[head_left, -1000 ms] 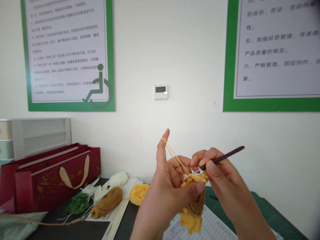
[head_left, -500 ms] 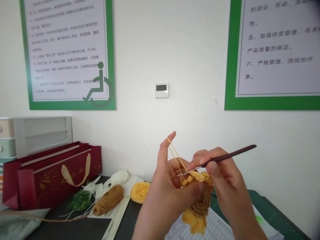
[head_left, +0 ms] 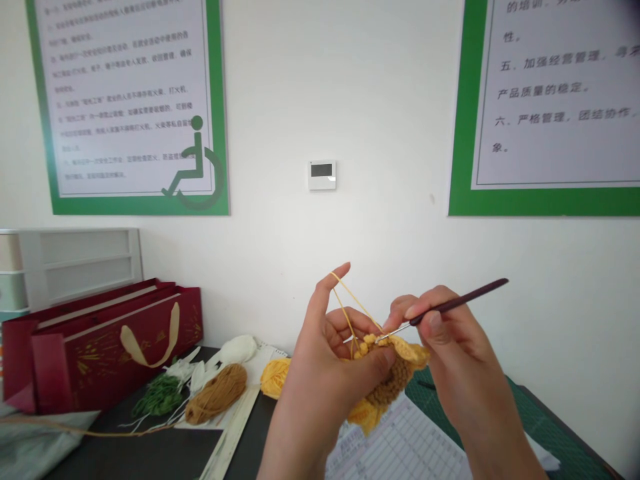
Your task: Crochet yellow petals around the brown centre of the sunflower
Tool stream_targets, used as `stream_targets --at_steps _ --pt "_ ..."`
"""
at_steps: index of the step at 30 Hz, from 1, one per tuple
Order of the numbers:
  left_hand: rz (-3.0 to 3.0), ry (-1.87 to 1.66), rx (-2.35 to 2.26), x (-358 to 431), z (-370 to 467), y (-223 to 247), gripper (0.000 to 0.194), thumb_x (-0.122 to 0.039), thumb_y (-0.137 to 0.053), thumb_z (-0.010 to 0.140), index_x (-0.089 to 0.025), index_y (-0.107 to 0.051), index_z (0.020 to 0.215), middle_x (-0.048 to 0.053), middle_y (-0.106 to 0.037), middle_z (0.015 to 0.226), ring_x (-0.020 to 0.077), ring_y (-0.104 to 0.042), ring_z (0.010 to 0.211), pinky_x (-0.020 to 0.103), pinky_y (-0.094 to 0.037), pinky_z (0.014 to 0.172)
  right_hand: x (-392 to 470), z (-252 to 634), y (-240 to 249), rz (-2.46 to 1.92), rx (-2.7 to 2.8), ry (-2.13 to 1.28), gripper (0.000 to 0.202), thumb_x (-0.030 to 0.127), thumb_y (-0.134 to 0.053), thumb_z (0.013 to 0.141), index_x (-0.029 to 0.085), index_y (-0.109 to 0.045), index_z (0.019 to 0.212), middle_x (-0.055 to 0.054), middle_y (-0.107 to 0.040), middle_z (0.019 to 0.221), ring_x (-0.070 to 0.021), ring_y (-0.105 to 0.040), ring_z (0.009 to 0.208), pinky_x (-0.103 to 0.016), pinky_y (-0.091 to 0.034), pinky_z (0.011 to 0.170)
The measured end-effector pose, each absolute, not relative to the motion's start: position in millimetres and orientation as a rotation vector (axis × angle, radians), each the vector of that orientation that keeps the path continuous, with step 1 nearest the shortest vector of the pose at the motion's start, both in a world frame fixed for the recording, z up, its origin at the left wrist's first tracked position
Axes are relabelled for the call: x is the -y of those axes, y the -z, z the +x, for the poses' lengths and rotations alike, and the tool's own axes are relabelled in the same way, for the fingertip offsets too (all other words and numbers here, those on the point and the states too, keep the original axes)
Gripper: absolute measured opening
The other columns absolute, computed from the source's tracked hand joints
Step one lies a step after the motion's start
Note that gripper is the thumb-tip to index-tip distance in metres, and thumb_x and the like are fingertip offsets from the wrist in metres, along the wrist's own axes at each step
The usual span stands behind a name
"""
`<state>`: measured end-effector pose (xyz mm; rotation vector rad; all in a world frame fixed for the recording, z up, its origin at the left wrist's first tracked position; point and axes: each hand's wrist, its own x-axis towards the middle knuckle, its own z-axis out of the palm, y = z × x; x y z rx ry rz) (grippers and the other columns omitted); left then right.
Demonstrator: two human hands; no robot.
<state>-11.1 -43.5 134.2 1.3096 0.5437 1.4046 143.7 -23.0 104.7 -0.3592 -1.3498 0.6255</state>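
Observation:
My left hand [head_left: 325, 373] pinches a crocheted piece [head_left: 393, 380] with a brown middle and yellow petals, its thumb lying over the front. Yellow yarn [head_left: 345, 308] loops over the raised left index finger and runs down to the stitches. My right hand [head_left: 457, 360] is closed on a crochet hook [head_left: 457, 301] with a dark handle. The hook's metal shaft points left, its tip at the yellow stitches along the piece's upper edge; whether it passes through a stitch is too small to tell.
Left on the dark table [head_left: 175, 453] are a red gift bag [head_left: 120, 347], green yarn [head_left: 157, 397], brown yarn [head_left: 217, 393], white yarn [head_left: 239, 350] and a yellow ball [head_left: 274, 378]. Printed paper [head_left: 400, 443] and a green mat [head_left: 540, 427] lie beneath the hands.
The crocheted piece has tilted and risen slightly. The hook tip has moved from beyond the edge, near the yarn, to the stitches. The yarn loop on the finger is spread wider.

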Motion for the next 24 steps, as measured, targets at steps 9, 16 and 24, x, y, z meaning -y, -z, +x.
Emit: stream_targets --at_steps 9,16,24 --pt "1.214 -1.507 -0.507 39 -5 -129 0.096 -0.010 -0.088 0.071 -0.032 -0.042 0.152 -0.003 -0.068 0.081 0.0147 -0.063 0.072 0.027 -0.052 0.069 35 138 -103 -0.516 1.524 -0.139 0.013 0.019 -0.066 0.098 0.031 -0.066 0.101 -0.001 -0.072 0.101 -0.0206 -0.069 0.100 -0.038 -0.053 0.091" --pt "1.114 -1.396 -0.354 40 -13 -133 0.087 -0.010 -0.088 0.076 -0.027 -0.046 0.150 0.000 -0.070 0.085 0.0170 -0.067 0.079 0.033 -0.052 0.079 27 130 -100 -0.377 1.283 -0.418 0.011 0.019 -0.072 0.095 0.029 -0.066 0.097 0.000 -0.073 0.094 -0.0158 -0.073 0.087 -0.029 -0.058 0.076" --pt "1.089 -1.328 -0.348 39 -15 -134 0.079 -0.007 -0.082 0.080 -0.023 -0.048 0.149 0.001 -0.070 0.084 0.0157 -0.066 0.075 0.031 -0.048 0.075 21 133 -101 -0.269 1.183 -0.733 0.012 0.027 -0.080 0.090 0.028 -0.068 0.093 0.002 -0.076 0.090 -0.0097 -0.072 0.076 -0.018 -0.057 0.067"
